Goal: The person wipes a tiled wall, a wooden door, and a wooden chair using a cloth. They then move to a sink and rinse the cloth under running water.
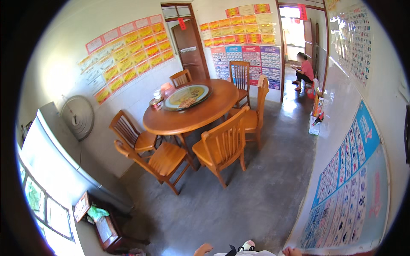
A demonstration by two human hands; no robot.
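Observation:
My left hand [203,249] shows at the bottom edge, low beside my body, with its fingers partly cut off by the frame. At the bottom right my right hand [291,251] hangs near the tiled wall, its fingers looking curled. Neither hand visibly touches a thing. One sandalled foot [249,245] is seen between them on the grey floor [205,217]. Ahead stands a round wooden dining table [192,119] with a glass turntable [205,95] on it. Wooden slat-back chairs surround the table; the nearest chair [224,144] has its back towards me.
A refrigerator [64,160] and a small dark cabinet [110,232] stand at the left by a window [45,204]. Posters [339,192] cover the right wall. Boxes [314,124] line the wall near the doorway, where a person [306,70] sits low.

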